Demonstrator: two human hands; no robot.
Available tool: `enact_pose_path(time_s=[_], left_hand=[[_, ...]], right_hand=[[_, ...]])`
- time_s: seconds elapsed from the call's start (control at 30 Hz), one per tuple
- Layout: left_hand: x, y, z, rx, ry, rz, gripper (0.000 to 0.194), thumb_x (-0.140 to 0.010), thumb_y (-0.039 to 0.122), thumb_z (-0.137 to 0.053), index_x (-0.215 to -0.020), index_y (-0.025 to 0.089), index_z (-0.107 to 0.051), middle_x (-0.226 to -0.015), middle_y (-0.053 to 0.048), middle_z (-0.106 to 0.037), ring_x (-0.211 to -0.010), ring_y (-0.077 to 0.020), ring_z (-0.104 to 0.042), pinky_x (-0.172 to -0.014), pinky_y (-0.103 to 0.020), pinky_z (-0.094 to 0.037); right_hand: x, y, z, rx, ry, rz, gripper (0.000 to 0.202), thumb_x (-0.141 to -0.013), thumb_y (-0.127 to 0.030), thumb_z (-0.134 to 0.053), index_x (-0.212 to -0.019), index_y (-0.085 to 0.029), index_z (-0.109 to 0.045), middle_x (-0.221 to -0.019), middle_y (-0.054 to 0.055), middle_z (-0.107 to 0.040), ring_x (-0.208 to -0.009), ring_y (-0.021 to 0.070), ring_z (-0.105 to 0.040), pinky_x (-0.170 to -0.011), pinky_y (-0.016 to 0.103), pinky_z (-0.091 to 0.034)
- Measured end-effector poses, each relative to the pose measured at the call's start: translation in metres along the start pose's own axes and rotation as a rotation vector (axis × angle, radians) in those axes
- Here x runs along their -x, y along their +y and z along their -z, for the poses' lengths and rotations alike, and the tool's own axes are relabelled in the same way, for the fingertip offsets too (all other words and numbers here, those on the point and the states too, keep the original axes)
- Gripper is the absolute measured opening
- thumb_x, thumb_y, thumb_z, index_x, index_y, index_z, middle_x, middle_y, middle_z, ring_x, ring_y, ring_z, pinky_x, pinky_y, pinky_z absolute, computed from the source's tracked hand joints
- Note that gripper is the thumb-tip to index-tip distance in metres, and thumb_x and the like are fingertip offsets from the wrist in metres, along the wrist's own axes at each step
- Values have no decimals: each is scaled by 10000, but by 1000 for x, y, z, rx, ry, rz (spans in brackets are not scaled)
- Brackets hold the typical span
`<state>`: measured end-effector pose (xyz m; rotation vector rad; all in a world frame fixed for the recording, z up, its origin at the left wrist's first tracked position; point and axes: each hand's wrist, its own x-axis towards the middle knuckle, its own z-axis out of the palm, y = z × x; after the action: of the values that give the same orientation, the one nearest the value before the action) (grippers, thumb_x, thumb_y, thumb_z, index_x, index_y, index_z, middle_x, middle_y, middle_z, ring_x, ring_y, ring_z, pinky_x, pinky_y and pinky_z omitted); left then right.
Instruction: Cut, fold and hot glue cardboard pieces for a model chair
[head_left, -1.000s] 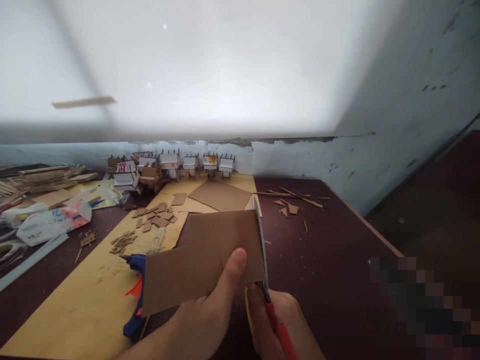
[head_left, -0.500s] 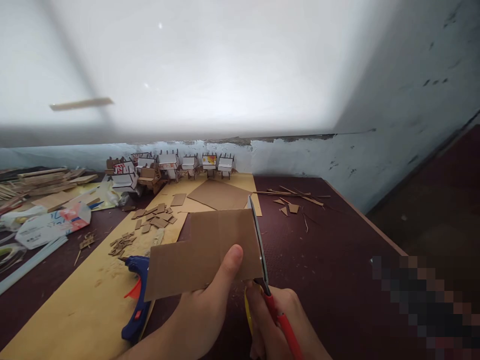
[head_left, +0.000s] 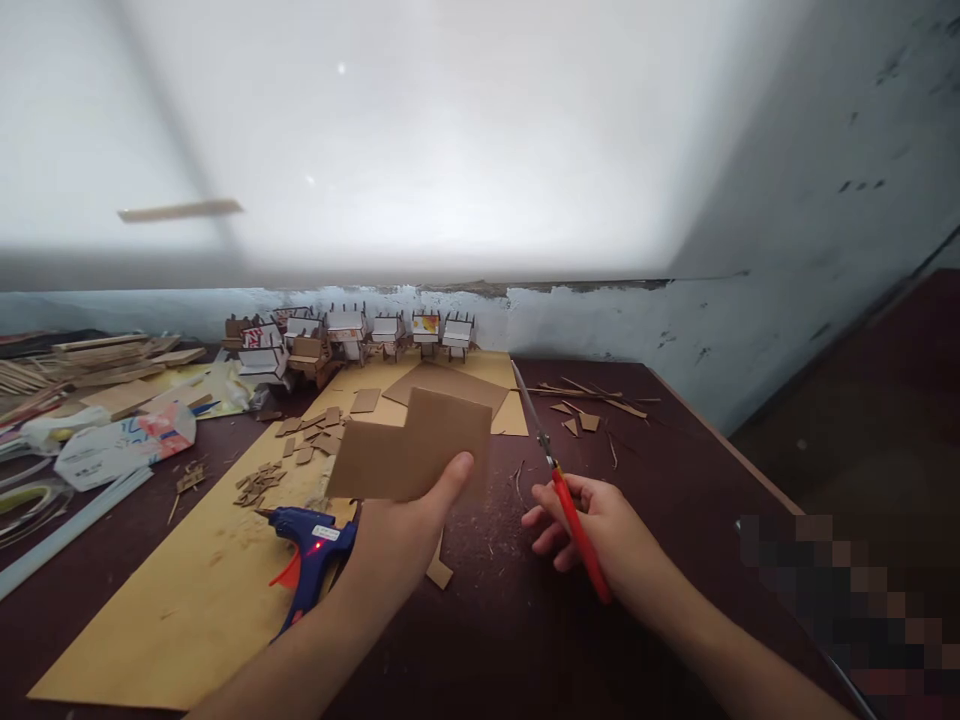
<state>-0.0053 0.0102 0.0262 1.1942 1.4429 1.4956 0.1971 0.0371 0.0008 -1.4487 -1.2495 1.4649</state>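
Observation:
My left hand [head_left: 420, 530] grips an L-shaped piece of brown cardboard [head_left: 431, 435], its thumb pressed on the near face. To the right, my right hand [head_left: 577, 525] holds scissors [head_left: 574, 520] with red handles, their blades pointing up and away. The scissors are apart from the cardboard, and their blades look closed. A blue hot glue gun [head_left: 319, 545] with an orange trigger and a lit red light lies just left of my left wrist, which partly covers it. Below the cardboard, a narrow cardboard offcut [head_left: 439, 572] lies on the table.
Several small cardboard chairs [head_left: 388, 332] stand along the wall. Small cardboard squares [head_left: 319, 430] and a larger cardboard sheet [head_left: 442, 390] lie on a yellow board [head_left: 180, 590]. Thin strips [head_left: 600, 392] sit at the back right; wood sticks [head_left: 105, 360] are piled at left.
The scissors have moved right, away from the cardboard's right edge. The cardboard has shifted slightly up and is turned. A narrow offcut now shows on the table below it.

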Motion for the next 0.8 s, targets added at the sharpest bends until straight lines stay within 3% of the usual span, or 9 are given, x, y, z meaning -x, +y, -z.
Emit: enact_pose_path(time_s=[0.1, 0.2, 0.33, 0.43, 0.5, 0.57, 0.63, 0.7, 0.8], left_hand=[[-6, 2, 1, 4, 22, 29, 341, -758, 401, -800, -1028, 195, -772, -1066, -105, -787, -1172, -346, -659, -1013, -444, -509], [-11, 2, 4, 70, -116, -2, 220, -776, 360, -773, -936, 209, -789, -1031, -76, -776, -1071, -318, -682, -913, -398, -538], [-21, -6, 12, 241, -313, -167, 168, -672, 357, -836, -742, 207, -809, -1073, -107, -726, -1123, -326, -641, -949, -381, -510], [-28, -8, 16, 189, -411, -237, 218, -726, 429, -806, -706, 212, -822, -1219, -135, -666, -1258, -349, -556, -1045, -398, -456], [-29, -7, 17, 132, -460, -273, 230, -768, 442, -783, -687, 231, -821, -1289, -118, -628, -1289, -349, -531, -1069, -403, -441], [-28, -6, 15, 100, -474, -306, 228, -766, 439, -798, -643, 247, -813, -1313, -91, -611, -1284, -347, -537, -1077, -399, -433], [-24, -5, 11, 96, -489, -324, 241, -763, 438, -808, -607, 254, -803, -1333, -74, -601, -1248, -341, -564, -1053, -394, -446], [-19, -4, 7, 111, -510, -315, 284, -758, 451, -810, -562, 247, -783, -1338, -72, -605, -1208, -336, -591, -1011, -388, -472], [-15, -5, 2, 154, -509, -253, 220, -754, 458, -805, -684, 250, -812, -1355, -74, -627, -1217, -338, -607, -1006, -387, -489]], right_hand=[[-10, -6, -1, -17, -68, -69, 349, -876, -476, -726, -913, -140, -641, -851, 127, -765, -698, 212, -750, -512, 264, -594], [-24, -11, -5, -25, -100, -98, 389, -865, -499, -745, -919, -124, -653, -887, 176, -780, -802, 273, -773, -626, 352, -636], [-52, -24, 8, 3, 112, 33, 331, -846, -461, -765, -867, -147, -662, -838, 107, -771, -858, 247, -742, -687, 302, -586], [-64, -37, 29, 27, 287, 156, 354, -814, -486, -779, -882, -161, -658, -834, 71, -760, -893, 269, -713, -682, 302, -547], [-59, -43, 38, 18, 329, 209, 355, -866, -508, -716, -905, -159, -666, -948, 105, -766, -925, 262, -707, -713, 304, -544], [-44, -43, 39, 2, 289, 225, 374, -886, -521, -691, -902, -147, -691, -1027, 145, -762, -903, 255, -718, -714, 311, -554], [-23, -38, 32, -21, 181, 213, 406, -855, -554, -721, -894, -150, -706, -968, 147, -770, -806, 248, -730, -672, 322, -571], [-4, -31, 20, -92, 24, 158, 389, -796, -533, -788, -829, -159, -684, -796, 88, -753, -655, 198, -702, -577, 287, -556], [15, -21, 3, -210, -146, 85, 459, -731, -476, -859, -649, -197, -503, -498, -71, -523, -391, 71, -473, -370, 178, -375]])
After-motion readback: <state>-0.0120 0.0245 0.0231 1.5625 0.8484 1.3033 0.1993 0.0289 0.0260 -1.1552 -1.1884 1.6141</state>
